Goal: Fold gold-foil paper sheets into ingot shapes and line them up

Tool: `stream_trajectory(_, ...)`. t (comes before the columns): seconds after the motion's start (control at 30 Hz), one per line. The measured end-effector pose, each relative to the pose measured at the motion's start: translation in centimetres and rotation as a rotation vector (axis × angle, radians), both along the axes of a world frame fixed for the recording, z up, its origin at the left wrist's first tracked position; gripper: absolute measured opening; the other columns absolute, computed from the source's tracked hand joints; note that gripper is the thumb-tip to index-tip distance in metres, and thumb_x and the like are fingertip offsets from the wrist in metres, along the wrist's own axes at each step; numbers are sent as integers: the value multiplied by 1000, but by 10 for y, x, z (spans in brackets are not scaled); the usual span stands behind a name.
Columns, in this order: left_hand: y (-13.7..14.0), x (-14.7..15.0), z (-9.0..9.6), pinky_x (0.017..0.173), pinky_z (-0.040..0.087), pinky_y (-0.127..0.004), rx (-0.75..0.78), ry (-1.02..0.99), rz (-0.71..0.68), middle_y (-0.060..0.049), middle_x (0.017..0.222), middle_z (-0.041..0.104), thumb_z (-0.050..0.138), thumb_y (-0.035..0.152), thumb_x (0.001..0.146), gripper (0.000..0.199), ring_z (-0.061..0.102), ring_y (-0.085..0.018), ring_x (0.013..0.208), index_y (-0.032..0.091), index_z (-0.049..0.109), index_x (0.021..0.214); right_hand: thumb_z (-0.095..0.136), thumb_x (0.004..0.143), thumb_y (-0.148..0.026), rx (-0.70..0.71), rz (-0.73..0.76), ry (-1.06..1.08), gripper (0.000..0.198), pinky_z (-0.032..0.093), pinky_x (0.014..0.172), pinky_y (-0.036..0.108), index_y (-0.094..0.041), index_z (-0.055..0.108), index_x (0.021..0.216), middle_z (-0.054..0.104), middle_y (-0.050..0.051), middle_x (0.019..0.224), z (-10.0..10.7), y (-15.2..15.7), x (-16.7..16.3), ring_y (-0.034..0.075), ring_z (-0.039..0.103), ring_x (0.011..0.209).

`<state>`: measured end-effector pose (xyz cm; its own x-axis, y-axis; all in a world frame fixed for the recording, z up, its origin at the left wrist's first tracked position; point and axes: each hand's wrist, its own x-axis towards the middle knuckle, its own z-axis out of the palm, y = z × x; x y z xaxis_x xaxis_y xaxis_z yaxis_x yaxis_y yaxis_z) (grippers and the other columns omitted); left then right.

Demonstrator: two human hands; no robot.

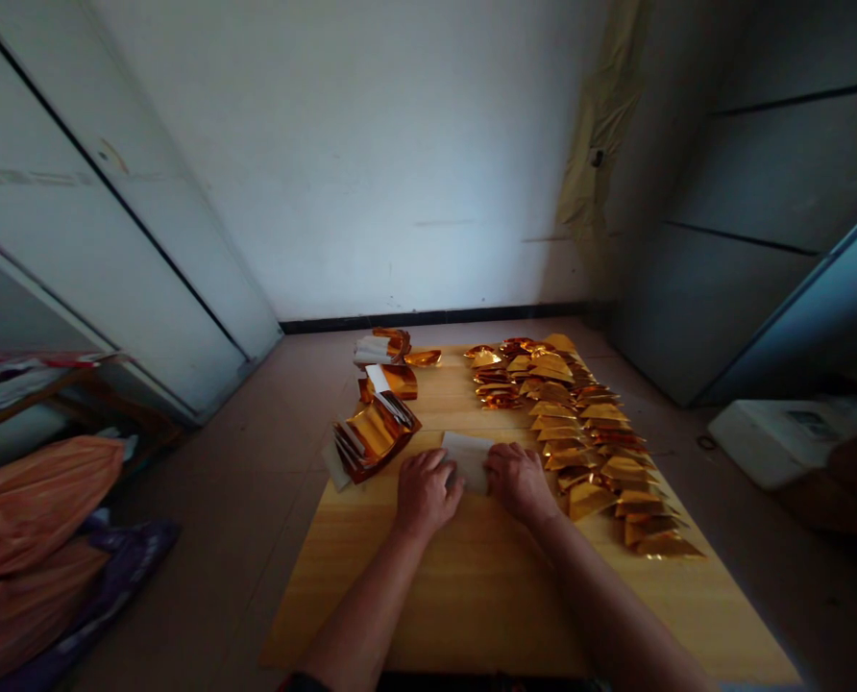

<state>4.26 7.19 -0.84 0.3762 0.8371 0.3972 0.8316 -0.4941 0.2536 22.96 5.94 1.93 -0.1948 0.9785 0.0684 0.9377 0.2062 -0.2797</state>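
Note:
A pale, whitish sheet of paper [470, 463] lies on the wooden table between my two hands. My left hand [427, 488] has its fingers curled over the sheet's left edge. On the opposite edge, my right hand [519, 477] grips with bent fingers. The undersides of both hands are hidden. Just left of my left hand is a loose stack of gold foil paper [375, 437], curved, with white backs showing. Rows of folded gold foil pieces [554, 418] stand to the right of my right hand.
More foil paper stacks [392, 382] sit at the table's far left, near a single folded foil piece [424, 358]. The wooden table [472, 596] stands before a white wall [400, 192]. A white box [767, 442] is on the floor at right; orange bags [46, 500] lie at left.

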Motion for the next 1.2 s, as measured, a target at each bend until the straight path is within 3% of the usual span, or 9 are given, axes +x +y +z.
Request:
stream_trajectory(0.1,4,8,0,82,41,-39,22,17,65,-5,98,67,62,24,80,7,58,-22,94,23,69,77,48,88,-23,19,-89,11,20,35,79,29,-22,67,95,63,6,104,-1,8,-5,19,52,99)
stream_trajectory(0.23,7,13,2,78,39,-38,29,60,89,-5,88,67,61,21,81,11,56,-21,89,21,66,71,56,83,-27,26,-179,2,30,35,81,32,-23,60,112,61,8,113,-3,19,-11,23,49,106)
stream_trajectory(0.47,7,11,-3,78,39,-37,43,50,73,-4,87,67,60,20,82,10,56,-20,87,20,64,73,59,77,-24,-31,-227,9,32,34,81,33,-23,61,109,60,8,110,-3,32,-16,24,48,105)
stream_trajectory(0.67,9,10,-10,80,42,-36,51,7,63,-5,91,66,62,18,79,6,57,-21,89,20,63,73,54,78,-11,79,-84,146,19,32,81,28,-21,66,90,63,5,97,-6,28,-15,19,50,98)
stream_trajectory(0.8,7,10,-10,79,45,-33,18,0,94,-4,89,61,64,17,77,4,56,-19,86,20,61,76,52,82,-11,86,6,113,18,30,82,29,-21,67,87,63,5,92,-10,16,-13,19,50,95)
stream_trajectory(0.93,5,10,-9,80,48,-33,10,-59,151,-5,99,56,65,15,75,23,56,-20,91,21,58,96,50,87,-17,123,60,34,17,29,80,30,-22,65,90,62,5,93,-13,10,-13,19,48,94)
stream_trajectory(1.07,5,10,-10,83,48,-35,59,-47,123,-8,114,53,63,14,76,42,56,-22,100,25,55,116,48,89,-21,123,77,-32,16,28,79,31,-22,64,89,62,6,94,-13,8,-15,20,47,94)
stream_trajectory(1.2,3,11,-6,83,45,-38,52,17,151,-9,118,54,61,17,79,14,55,-23,100,23,66,90,50,87,-20,126,81,-41,14,28,79,32,-22,64,88,62,5,94,-12,7,-15,20,48,95)
